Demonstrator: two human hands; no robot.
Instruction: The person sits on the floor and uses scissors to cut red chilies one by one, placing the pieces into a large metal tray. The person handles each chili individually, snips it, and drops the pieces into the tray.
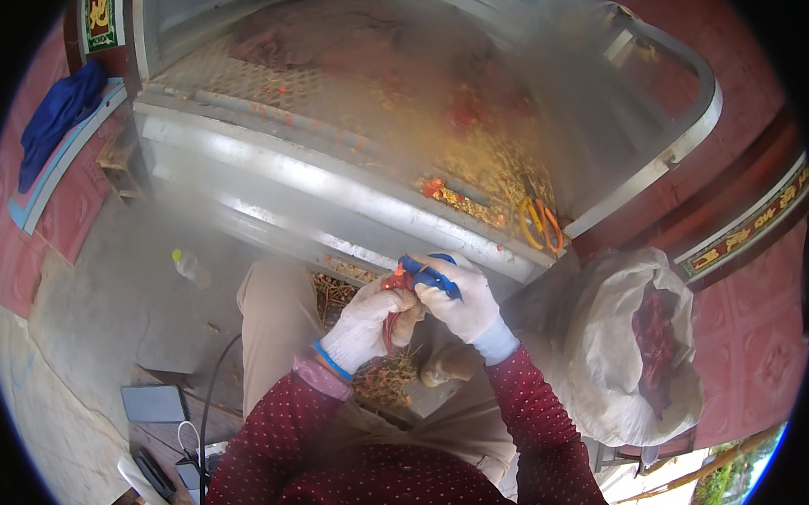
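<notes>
My left hand (366, 322), in a white knit glove with a blue cuff edge, grips a small bunch of red dried chili peppers (398, 283). A long end of pepper hangs below its fingers. Close beside it, my right hand (469, 301), also in a white glove, is closed around the blue handles of scissors (437, 275). The blades are mostly hidden, so whether they touch the peppers cannot be told. Both hands are above my lap, before the edge of a metal truck bed (313, 174). Cut stems and scraps (382, 380) lie below them between my legs.
Orange-handled scissors (542, 225) lie at the bed's edge beside yellow seeds (490, 155). A white sack (596, 356) of dried red peppers (656, 345) stands at right. A plastic bottle (191, 269) lies at left; a phone (153, 404) rests on a bench. Blur veils parts of the view.
</notes>
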